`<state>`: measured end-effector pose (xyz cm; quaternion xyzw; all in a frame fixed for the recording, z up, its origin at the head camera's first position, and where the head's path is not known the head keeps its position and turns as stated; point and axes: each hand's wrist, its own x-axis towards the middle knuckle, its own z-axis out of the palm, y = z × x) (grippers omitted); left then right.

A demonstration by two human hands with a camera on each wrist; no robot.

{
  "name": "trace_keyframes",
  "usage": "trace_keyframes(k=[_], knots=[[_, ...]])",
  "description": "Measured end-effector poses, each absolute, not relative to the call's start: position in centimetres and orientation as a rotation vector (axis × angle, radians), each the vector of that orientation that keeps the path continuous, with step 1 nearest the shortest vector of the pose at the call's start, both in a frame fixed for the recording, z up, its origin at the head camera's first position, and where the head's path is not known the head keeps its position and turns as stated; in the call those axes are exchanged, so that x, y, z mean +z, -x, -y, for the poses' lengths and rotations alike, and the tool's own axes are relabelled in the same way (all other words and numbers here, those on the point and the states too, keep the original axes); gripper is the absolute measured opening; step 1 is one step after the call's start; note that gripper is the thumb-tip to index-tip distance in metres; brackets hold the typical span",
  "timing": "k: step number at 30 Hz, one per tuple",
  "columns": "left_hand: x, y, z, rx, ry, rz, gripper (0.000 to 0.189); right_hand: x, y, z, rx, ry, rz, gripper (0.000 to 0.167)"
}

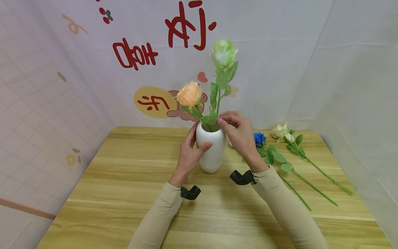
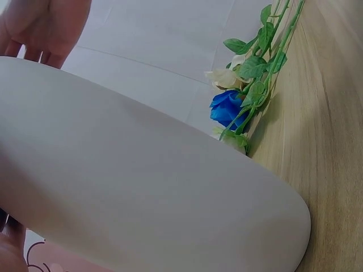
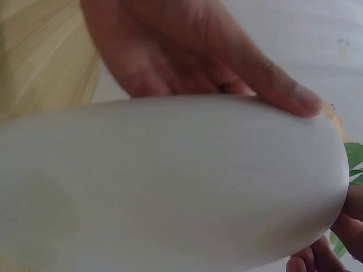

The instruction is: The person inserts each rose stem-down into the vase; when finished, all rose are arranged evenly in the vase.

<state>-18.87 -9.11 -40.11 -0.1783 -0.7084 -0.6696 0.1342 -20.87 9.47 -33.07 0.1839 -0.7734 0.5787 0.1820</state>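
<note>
A white vase stands upright on the wooden table. My left hand grips its left side near the top, thumb across the front and the other fingers behind. A peach rose leans left out of the vase's mouth. The taller green-white rose rises from the mouth on the right. At the rim my right hand pinches this rose's stem and leaves between thumb and fingers. In the right wrist view the vase covers most of the frame, and the right fingertips show at its mouth.
To the right of the vase lie loose flowers: a blue rose, a cream rose and a further stem whose bloom my right hand mostly hides. A printed cloth wall stands behind the table.
</note>
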Motion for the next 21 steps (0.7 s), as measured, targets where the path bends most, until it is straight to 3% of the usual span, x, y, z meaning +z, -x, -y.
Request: trace_keyframes(k=[6,21], knots=[[-40.1,19.0,9.0,-1.961,0.510,2.065,0.110,-33.6,20.4,-10.2,1.500,-0.531,2.222,0.021],[-40.3,19.0,9.0,-1.932,0.519,2.044,0.107,-35.1,18.9,-12.5,1.669,-0.516,2.218,0.023]])
